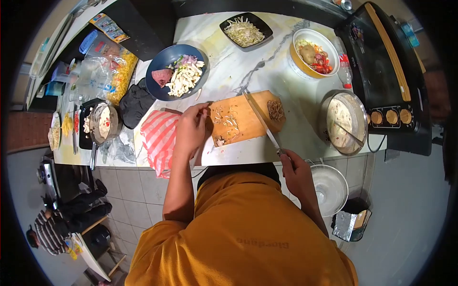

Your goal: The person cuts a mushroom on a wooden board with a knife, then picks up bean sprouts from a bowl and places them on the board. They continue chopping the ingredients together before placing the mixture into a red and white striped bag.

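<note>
My right hand [295,172] is wrapped round the handle of a long knife [261,118], whose blade lies slantwise across a wooden cutting board [245,130]. Thin pale slivers [228,120] are scattered on the left half of the board. A small dark chopped heap [275,110] sits at its right end, beyond the blade. At the board's left edge is my left hand [192,127], fingers bent together near the edge; whether they hold anything is too small to tell. A red-and-white striped bag [160,138] lies just left of that hand.
A blue bowl [151,86] of chopped food stands behind left, a black dish [267,29] at the back. Right are a yellow-white bowl [301,66], a steel pot [365,125] and a black oven [405,117]. A pan [114,125] is left; another person [52,232] is lower left.
</note>
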A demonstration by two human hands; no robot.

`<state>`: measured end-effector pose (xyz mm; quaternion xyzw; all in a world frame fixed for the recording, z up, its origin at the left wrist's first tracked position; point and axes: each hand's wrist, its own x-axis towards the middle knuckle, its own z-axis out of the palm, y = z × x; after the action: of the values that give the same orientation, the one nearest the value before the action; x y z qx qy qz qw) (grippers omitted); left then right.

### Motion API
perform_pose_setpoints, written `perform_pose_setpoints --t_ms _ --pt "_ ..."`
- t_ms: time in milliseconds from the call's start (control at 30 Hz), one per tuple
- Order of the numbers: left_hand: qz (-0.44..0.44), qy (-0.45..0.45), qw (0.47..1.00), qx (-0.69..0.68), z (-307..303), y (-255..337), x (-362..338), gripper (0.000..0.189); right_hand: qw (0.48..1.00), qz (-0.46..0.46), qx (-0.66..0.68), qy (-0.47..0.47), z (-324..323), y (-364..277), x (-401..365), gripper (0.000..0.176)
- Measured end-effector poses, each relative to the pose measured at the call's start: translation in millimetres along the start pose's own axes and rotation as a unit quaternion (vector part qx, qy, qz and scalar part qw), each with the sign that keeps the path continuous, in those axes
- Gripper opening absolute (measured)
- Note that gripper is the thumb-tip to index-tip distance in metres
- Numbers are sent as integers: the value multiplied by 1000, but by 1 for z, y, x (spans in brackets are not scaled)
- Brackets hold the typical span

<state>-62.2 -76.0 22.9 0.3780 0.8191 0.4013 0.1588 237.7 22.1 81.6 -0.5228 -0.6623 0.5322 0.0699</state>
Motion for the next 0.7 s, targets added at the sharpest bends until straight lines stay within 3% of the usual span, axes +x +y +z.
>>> perform_pose_setpoints --t_ms 67,100,300,533,700 --pt "-20 -14 998 -56 -2 -1 -4 27 1000 -5 9 -3 1 -2 2 38" --pt "27 -8 999 -19 -2 -6 -4 32 1000 -1 7 -4 0 -3 1 37" --pt "82 13 992 91 2 -8 -5 36 1000 -8 14 -7 -2 -5 1 33" --pt "62 11 991 116 14 -5 -5 40 1000 -14 25 3 -2 -1 -2 32" --pt "38 -4 998 39 15 0 -1 34 999 -19 27 20 -4 5 -4 31"
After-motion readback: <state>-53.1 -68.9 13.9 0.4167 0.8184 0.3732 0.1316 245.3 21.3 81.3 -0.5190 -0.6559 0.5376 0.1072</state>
